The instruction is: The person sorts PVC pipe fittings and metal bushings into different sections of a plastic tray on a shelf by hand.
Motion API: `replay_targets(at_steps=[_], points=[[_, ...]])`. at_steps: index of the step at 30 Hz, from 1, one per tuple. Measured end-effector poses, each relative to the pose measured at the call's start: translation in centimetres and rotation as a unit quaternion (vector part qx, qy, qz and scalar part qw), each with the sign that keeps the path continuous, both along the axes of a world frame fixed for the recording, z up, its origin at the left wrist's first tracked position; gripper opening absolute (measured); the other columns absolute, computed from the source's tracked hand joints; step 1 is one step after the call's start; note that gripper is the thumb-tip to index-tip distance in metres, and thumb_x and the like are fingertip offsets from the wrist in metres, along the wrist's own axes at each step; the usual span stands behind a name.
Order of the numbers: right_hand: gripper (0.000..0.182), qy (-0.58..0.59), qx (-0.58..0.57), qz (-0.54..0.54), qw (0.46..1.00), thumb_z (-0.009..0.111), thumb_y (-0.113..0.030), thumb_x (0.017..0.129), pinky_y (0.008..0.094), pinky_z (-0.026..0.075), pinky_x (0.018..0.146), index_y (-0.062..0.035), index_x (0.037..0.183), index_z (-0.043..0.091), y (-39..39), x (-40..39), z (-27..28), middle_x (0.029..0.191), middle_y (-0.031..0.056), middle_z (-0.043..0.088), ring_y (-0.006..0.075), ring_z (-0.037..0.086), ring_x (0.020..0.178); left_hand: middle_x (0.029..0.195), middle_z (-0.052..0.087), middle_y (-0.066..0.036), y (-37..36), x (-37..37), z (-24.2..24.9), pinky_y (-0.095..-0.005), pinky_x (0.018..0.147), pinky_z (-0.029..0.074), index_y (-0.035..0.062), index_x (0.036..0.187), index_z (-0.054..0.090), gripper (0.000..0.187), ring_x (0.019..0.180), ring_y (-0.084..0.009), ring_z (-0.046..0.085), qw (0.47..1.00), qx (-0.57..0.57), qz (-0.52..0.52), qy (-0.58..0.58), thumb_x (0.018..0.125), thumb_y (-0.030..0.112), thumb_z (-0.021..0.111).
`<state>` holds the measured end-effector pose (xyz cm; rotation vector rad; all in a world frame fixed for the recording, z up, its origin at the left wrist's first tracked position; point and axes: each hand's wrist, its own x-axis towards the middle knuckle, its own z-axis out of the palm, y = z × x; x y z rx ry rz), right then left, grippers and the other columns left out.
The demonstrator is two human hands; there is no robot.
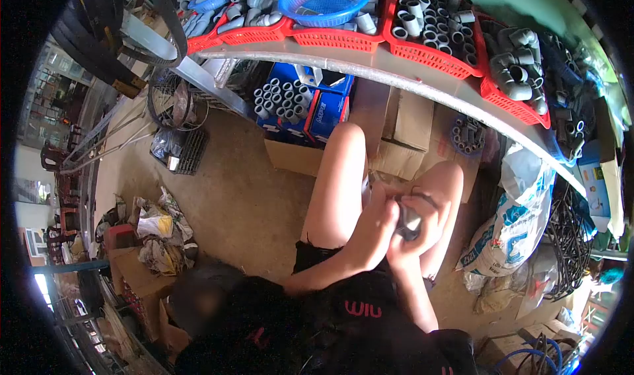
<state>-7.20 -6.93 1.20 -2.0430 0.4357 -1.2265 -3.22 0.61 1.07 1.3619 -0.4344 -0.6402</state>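
Grey pipe fitting (409, 223) held over the lap, between the knees | left hand (380, 226) and right hand (413, 239), grip closed around it | best turned steadily, held close | red baskets (429, 54) of fittings on shelf edge above.

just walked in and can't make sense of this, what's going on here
A person sits low on the floor, knees up, both hands together over the lap. The right hand and left hand grip a small grey fitting between them. Red baskets of grey pipe fittings line the shelf in front.
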Motion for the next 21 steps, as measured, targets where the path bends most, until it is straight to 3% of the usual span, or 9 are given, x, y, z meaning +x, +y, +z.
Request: replay_targets(at_steps=[1,6,9,11,12,15,16,18,21], points=[[0.023,-0.017,0.016,0.001,1.000,0.066,-0.013,0.066,0.0353,0.046,0.068,-0.0042,0.086,0.059,-0.2,0.3,0.5,0.086,0.0128,0.052,0.0271,0.054,0.080,0.097,0.046,-0.014,0.3,0.2,1.1,-0.0315,0.084,0.037,-0.0014,0.108,0.039,0.042,0.093,-0.0205,0.047,0.995,0.008,-0.020,-0.094,0.094,0.038,0.037],[0.019,0.014,0.133,-0.025,0.991,0.053,-0.006,0.067,0.0350,0.040,0.081,-0.0035,0.087,0.053,-3.2,0.7,1.8,0.085,0.0120,0.052,0.0258,0.051,0.087,0.091,0.047,-0.012,0.9,-0.4,0.4,-0.0303,0.081,0.036,-0.0017,0.106,0.038,0.039,0.090,-0.0182,0.046,0.992,0.035,-0.118,0.022,0.089,0.030,0.052],[0.024,-0.035,0.272,0.001,0.962,0.044,-0.003,0.073,0.0299,0.040,0.084,-0.0015,0.097,0.050,-5.1,0.0,1.8,0.094,0.0079,0.052,0.0173,0.051,0.091,0.075,0.047,-0.003,1.1,-0.3,0.6,-0.0234,0.054,0.037,0.0052,0.102,0.041,0.024,0.062,-0.0079,0.045,0.968,-0.090,-0.140,0.187,0.090,0.022,0.053],[0.022,-0.093,0.239,0.006,0.967,0.048,-0.004,0.075,0.0287,0.040,0.084,-0.0018,0.096,0.050,-5.4,-0.2,1.3,0.097,0.0074,0.052,0.0165,0.050,0.091,0.076,0.048,-0.001,0.8,1.2,0.8,-0.0185,0.045,0.031,0.0085,0.103,0.044,0.025,0.056,-0.0055,0.042,0.951,-0.187,-0.121,0.214,0.090,0.029,0.052],[0.021,-0.158,0.265,0.061,0.949,0.053,-0.005,0.075,0.0290,0.040,0.085,-0.0023,0.095,0.050,-4.9,-0.1,1.2,0.098,0.0071,0.051,0.0157,0.050,0.092,0.079,0.051,-0.003,1.1,2.1,1.9,-0.0179,0.050,0.035,0.0067,0.103,0.047,0.026,0.061,-0.0051,0.046,0.962,-0.140,-0.093,0.213,0.091,0.030,0.049],[0.020,-0.032,0.113,0.016,0.993,0.057,-0.006,0.074,0.0348,0.042,0.084,-0.0040,0.092,0.051,-2.7,-1.3,1.6,0.097,0.0123,0.052,0.0220,0.051,0.092,0.095,0.056,-0.006,0.3,4.1,1.6,-0.0209,0.074,0.041,-0.0015,0.109,0.052,0.040,0.085,-0.0086,0.052,0.996,-0.079,-0.033,-0.038,0.094,0.034,0.043],[0.021,0.000,0.047,0.037,0.998,0.058,-0.005,0.072,0.0357,0.042,0.083,-0.0042,0.092,0.051,-1.8,-1.0,2.7,0.097,0.0141,0.052,0.0247,0.052,0.091,0.098,0.057,-0.006,0.2,3.8,2.0,-0.0237,0.081,0.041,-0.0023,0.112,0.051,0.043,0.090,-0.0115,0.053,0.997,-0.064,-0.048,-0.012,0.094,0.035,0.041],[0.030,0.011,-0.023,0.029,0.999,0.066,-0.003,0.059,0.0389,0.047,0.076,-0.0063,0.088,0.057,-0.1,0.1,3.0,0.090,0.0139,0.051,0.0279,0.052,0.092,0.100,0.055,-0.007,-0.2,2.7,2.6,-0.0234,0.084,0.039,-0.0018,0.113,0.050,0.041,0.093,-0.0115,0.051,0.994,-0.087,-0.052,0.029,0.096,0.033,0.036],[0.025,-0.023,0.027,0.035,0.999,0.058,0.000,0.061,0.0346,0.044,0.074,-0.0035,0.086,0.056,-0.9,1.4,3.3,0.089,0.0148,0.050,0.0261,0.051,0.087,0.089,0.051,-0.004,-0.7,1.4,1.9,-0.0209,0.077,0.039,0.0010,0.104,0.047,0.041,0.082,-0.0097,0.048,0.998,-0.050,0.010,-0.026,0.098,0.034,0.024]])
